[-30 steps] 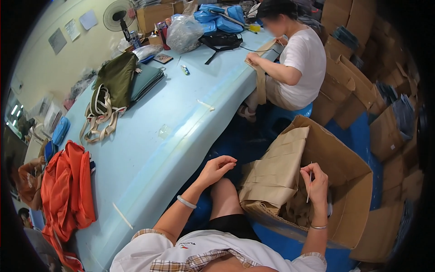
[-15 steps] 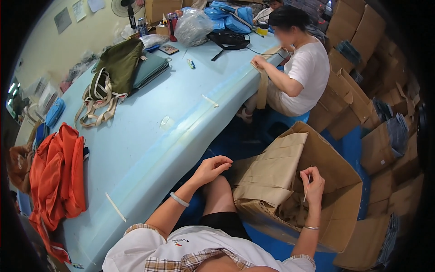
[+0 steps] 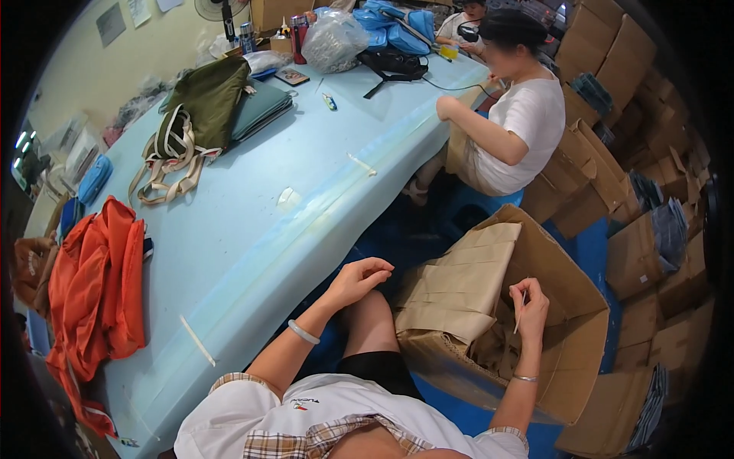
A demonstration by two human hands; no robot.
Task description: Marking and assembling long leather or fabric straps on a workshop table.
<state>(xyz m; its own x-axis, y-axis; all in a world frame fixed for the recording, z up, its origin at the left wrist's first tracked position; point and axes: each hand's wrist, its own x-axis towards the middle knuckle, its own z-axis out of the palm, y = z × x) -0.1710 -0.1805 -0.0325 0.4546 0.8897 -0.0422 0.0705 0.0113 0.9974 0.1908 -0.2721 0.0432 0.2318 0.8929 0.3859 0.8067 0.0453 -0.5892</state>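
My right hand [image 3: 531, 306] is closed in a pinch around a thin pale stick [image 3: 520, 314], which points down over the open cardboard box [image 3: 569, 405]. My left hand [image 3: 358, 281] hovers above my knee, left of the box. Its thumb and fingertips come together; whatever they may hold is too small to make out. Flat beige fabric pieces [image 3: 447, 287] lie folded over the box's left part, between my two hands. More crumpled brown material [image 3: 493, 352] shows deeper inside.
A long table [image 3: 252, 260] under pale blue cover runs along my left. It bears orange fabric [image 3: 99, 283], a green bag [image 3: 202, 103] and a clear plastic bag [image 3: 332, 42]. A co-worker [image 3: 524, 130] sits at its far side. Stacked cartons [image 3: 573, 168] line the right.
The view has shifted slightly. My hands keep nearly the same pose. The co-worker's forearm has risen, and the beige strip hanging from their hands shows less. Another person behind shows more.
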